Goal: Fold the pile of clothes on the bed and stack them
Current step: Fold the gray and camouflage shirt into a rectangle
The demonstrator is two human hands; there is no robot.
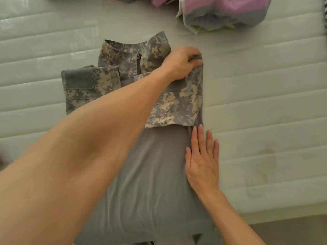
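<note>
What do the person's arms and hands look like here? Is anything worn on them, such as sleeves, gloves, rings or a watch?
Both forearms are bare as far as the view shows: no sleeve reaches them. The left hand and the right hand wear no gloves. No watch, bracelet or ring shows on either. The nails of the right hand look short and unpainted.

Bed point(265, 85): you face a pale quilted mattress with crosswise ribs.
Shirt point(150, 174): it lies flat at the middle, camouflage sleeves folded over its grey body, collar away from you.
Pile point(224, 13): pink and lilac clothes sit at the far edge.
</note>
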